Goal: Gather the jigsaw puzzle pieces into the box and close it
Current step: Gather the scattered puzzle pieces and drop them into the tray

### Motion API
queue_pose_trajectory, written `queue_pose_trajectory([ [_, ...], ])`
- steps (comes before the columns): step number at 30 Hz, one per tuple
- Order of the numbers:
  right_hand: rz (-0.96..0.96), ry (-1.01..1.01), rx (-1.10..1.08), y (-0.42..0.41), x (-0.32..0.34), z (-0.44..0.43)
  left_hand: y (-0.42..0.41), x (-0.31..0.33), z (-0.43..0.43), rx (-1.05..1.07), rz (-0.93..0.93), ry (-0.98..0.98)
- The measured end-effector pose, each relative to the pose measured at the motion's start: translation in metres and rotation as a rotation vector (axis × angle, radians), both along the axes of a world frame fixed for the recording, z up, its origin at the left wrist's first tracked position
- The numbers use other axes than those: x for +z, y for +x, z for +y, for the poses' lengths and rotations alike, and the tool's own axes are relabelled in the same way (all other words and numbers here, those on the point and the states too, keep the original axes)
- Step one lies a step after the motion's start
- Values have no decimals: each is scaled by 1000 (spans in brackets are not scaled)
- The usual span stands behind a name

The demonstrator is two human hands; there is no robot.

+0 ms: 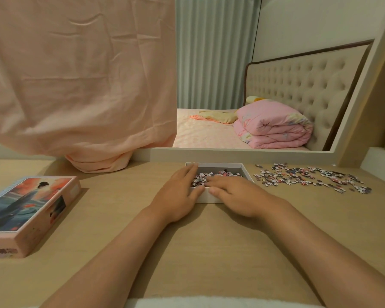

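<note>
Lying flat with straight fingers (pixel 218 182) on pieces in the white box (pixel 218 165) on the desk (pixel 209 252), the left hand (pixel 180 196) and right hand (pixel 236 196) should scoop, not pinch, the tiny, light, slippery loose pieces (pixel 309 177) beside it.

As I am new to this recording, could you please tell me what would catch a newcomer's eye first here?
The left hand and right hand lie flat over pieces in an open white box at the centre. Loose pieces lie scattered to its right, and the picture lid sits far left.
</note>
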State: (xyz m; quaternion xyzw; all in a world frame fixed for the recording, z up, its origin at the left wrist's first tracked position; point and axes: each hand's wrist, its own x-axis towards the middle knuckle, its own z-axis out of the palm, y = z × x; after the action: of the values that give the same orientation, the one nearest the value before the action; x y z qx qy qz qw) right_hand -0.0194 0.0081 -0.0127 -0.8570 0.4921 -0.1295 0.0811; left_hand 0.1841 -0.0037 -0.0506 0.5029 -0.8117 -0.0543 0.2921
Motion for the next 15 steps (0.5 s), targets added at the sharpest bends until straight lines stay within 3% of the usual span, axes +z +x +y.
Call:
queue_pose_trajectory([
  [5, 83, 2, -122, 1, 2, -9, 0, -2, -2, -23, -20, 66],
  [9, -16, -59, -165, -8, 1, -11, 1, 6, -1, 8, -178, -112],
  [15, 260, -46, -210, -6, 1, -3, -18, 21, -8, -96, -346, -28],
])
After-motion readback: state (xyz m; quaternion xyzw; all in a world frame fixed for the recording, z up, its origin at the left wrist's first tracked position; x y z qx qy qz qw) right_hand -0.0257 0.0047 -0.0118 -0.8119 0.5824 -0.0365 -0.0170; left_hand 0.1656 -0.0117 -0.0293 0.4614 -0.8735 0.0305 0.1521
